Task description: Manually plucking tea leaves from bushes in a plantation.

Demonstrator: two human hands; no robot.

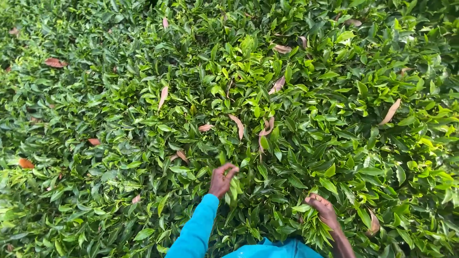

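Note:
A dense bed of green leafy bushes [267, 95] fills the whole view. My left hand [222, 179], in a bright blue sleeve, reaches into the leaves low in the middle, its fingers pinched around pale green shoots [234, 186]. My right hand [322, 208], bare-armed, lies lower right with its fingers closed over a bunch of picked green leaves [315, 229] that hang below it.
Dry brown and orange fallen leaves [237, 125] lie scattered on top of the greenery, one dry leaf [55, 62] at the upper left. A blue cloth edge [275, 249] shows at the bottom. Foliage runs unbroken to every edge.

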